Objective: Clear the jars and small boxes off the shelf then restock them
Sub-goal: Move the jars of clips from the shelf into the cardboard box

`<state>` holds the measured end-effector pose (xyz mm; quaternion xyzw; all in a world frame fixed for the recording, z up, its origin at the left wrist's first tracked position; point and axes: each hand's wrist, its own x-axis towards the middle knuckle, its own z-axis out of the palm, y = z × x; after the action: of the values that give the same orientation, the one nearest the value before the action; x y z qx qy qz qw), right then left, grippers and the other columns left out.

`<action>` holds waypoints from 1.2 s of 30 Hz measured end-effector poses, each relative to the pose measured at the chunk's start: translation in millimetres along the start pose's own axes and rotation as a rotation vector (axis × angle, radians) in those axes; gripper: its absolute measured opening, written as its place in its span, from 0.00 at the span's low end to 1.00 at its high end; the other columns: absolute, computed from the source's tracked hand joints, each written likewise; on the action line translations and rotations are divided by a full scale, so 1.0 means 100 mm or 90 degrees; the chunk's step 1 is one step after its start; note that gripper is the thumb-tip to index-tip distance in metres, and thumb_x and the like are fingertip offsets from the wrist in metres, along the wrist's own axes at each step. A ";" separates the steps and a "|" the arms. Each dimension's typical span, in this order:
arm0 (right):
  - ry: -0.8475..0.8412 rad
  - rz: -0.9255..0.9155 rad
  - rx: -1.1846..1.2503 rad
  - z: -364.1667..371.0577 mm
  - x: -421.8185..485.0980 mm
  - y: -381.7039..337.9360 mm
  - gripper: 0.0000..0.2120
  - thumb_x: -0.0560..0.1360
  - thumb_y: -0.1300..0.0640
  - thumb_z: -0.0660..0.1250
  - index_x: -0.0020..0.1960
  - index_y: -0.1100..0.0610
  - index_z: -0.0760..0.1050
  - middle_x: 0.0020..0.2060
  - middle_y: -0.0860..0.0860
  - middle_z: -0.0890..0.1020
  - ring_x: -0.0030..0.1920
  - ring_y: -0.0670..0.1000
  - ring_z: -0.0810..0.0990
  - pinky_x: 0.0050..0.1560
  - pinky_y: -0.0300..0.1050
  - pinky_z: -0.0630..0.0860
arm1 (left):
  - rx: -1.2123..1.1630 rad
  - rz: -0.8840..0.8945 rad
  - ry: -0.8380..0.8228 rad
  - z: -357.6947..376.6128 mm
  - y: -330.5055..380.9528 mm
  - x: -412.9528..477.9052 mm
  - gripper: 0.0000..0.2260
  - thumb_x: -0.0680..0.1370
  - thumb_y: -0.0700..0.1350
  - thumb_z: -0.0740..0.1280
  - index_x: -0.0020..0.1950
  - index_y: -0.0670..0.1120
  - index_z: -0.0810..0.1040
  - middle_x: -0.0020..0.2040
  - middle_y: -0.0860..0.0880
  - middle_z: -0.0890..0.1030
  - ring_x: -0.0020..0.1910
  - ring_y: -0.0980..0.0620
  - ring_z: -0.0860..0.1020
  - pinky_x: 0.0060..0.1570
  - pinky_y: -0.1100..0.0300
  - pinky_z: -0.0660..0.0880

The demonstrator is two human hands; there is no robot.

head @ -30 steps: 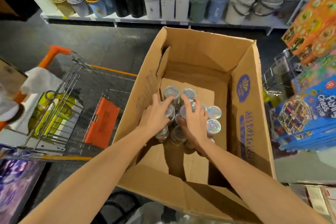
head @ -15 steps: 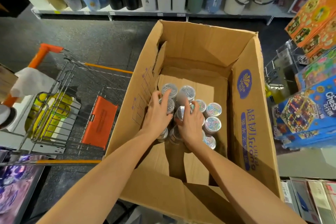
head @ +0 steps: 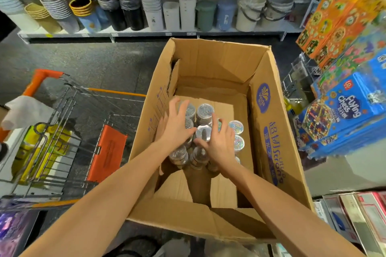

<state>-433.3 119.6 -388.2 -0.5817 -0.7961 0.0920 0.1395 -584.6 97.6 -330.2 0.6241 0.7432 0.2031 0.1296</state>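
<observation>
Head view, the only view. A large open brown cardboard carton (head: 211,73) with blue print on its right wall stands in the aisle. On its floor, toward the left wall, sits a tight cluster of small clear cylindrical jars with shiny clear lids (head: 205,111), all upright and touching one another. The contents cannot be made out.

The left hand (head: 177,125) lies over the left side of the cluster, fingers spread, palm down on the lids. The right hand (head: 219,142) rests over the middle and right jars, fingers loosely splayed and curved around them, thumb toward the near row. Neither hand is seen pinching a single jar; both appear to press the group together.

Handling judgement: the jars look like rigid thin plastic, light, with smooth walls likely to slip. Lids may be push-fit, so lifting by the lid alone risks separation. The sounder hold is around the body of each jar, or several squeezed together from opposite sides of the cluster, with fingers below the lid rims.

Left of the carton stands a wire shopping trolley with an orange handle (head: 45,77). Stacked colourful game boxes (head: 342,110) stand to the right. Far across the aisle, a low shelf of plastic bins and baskets (head: 146,34) runs left to right.
</observation>
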 end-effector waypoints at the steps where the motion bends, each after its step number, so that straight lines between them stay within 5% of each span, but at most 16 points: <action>1: 0.001 0.007 0.011 -0.06 -0.03 0.01 0.44 0.71 0.34 0.64 0.76 0.60 0.56 0.66 0.62 0.68 0.65 0.62 0.68 0.65 0.57 0.65 | -0.009 0.027 0.001 -0.04 0.01 0.00 0.36 0.71 0.51 0.74 0.73 0.50 0.58 0.73 0.48 0.53 0.67 0.43 0.67 0.62 0.45 0.71; 6: 0.100 0.088 0.086 -0.57 -0.13 0.00 0.34 0.79 0.38 0.54 0.76 0.59 0.54 0.69 0.61 0.64 0.68 0.61 0.64 0.67 0.54 0.61 | -0.010 0.171 0.051 -0.28 0.26 0.05 0.30 0.76 0.49 0.69 0.74 0.49 0.61 0.72 0.47 0.58 0.66 0.43 0.68 0.60 0.46 0.73; 9: 0.193 0.093 0.076 -1.04 -0.17 0.07 0.29 0.80 0.44 0.56 0.75 0.60 0.58 0.66 0.60 0.67 0.64 0.60 0.66 0.64 0.53 0.65 | -0.075 0.285 0.079 -0.45 0.58 0.12 0.27 0.76 0.45 0.69 0.72 0.46 0.63 0.71 0.46 0.61 0.65 0.45 0.68 0.64 0.48 0.70; 14: 0.370 0.106 0.078 -2.03 -0.64 0.47 0.21 0.80 0.51 0.59 0.68 0.62 0.67 0.61 0.59 0.71 0.62 0.60 0.69 0.63 0.53 0.66 | -0.159 0.523 0.087 -0.78 1.59 0.09 0.22 0.77 0.41 0.67 0.70 0.44 0.67 0.66 0.45 0.68 0.64 0.48 0.69 0.64 0.56 0.67; 18: 0.457 0.171 -0.004 -2.75 -1.26 0.93 0.24 0.75 0.49 0.57 0.63 0.64 0.71 0.56 0.62 0.74 0.58 0.63 0.72 0.61 0.54 0.68 | -0.187 0.720 0.030 -0.88 2.55 -0.13 0.21 0.77 0.41 0.66 0.69 0.43 0.68 0.64 0.44 0.68 0.61 0.47 0.71 0.59 0.58 0.67; 24: 0.539 0.373 -0.157 -3.62 -2.43 1.34 0.22 0.73 0.55 0.65 0.65 0.62 0.70 0.59 0.61 0.72 0.59 0.63 0.71 0.61 0.57 0.69 | -0.172 0.945 -0.044 -0.73 3.95 -0.81 0.21 0.73 0.41 0.66 0.66 0.38 0.71 0.59 0.37 0.72 0.54 0.38 0.75 0.56 0.52 0.70; 36: 0.592 0.659 -0.381 -4.65 -4.20 1.75 0.22 0.77 0.55 0.63 0.69 0.59 0.66 0.64 0.57 0.68 0.66 0.58 0.65 0.66 0.52 0.62 | -0.275 1.210 -0.116 -0.60 5.90 -2.37 0.20 0.76 0.41 0.67 0.67 0.40 0.71 0.61 0.40 0.72 0.60 0.40 0.73 0.62 0.48 0.68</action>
<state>-3.2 -234.4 -51.3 -0.8731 -0.2714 -0.3290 0.2363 -51.0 -62.0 -17.9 0.9391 -0.1354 0.3054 0.0804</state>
